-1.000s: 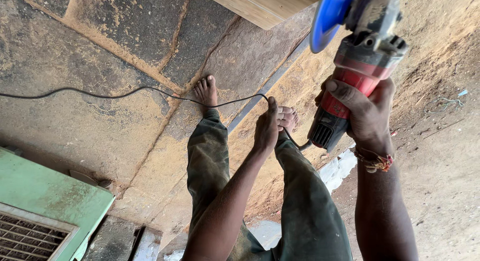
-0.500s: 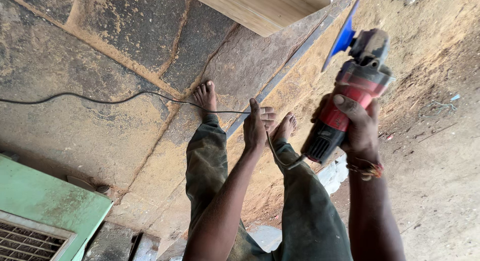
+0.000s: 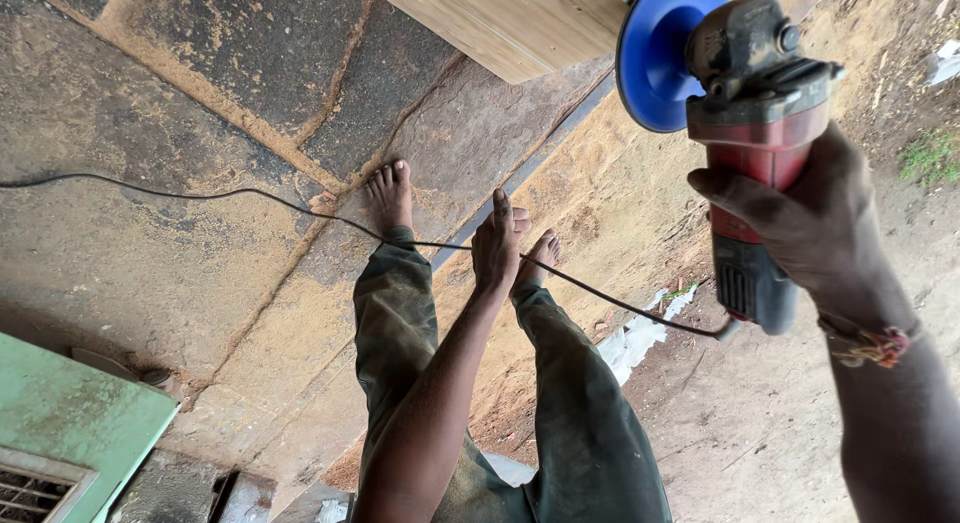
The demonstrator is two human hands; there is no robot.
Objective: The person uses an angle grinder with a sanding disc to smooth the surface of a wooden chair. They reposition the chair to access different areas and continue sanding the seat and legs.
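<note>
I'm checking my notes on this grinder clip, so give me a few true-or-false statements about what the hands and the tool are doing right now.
1. The right hand grips the red angle grinder. True.
2. The grinder carries a yellow disc. False: the disc is blue.
3. The left hand holds the black power cord near the feet. True.
4. The person wears boots. False: both feet are bare, the left foot on the stone floor.
5. The wooden board lies above the disc's left side in the head view. True.
6. The cord is unplugged from the grinder. False: it runs into the grinder's tail end.
</note>
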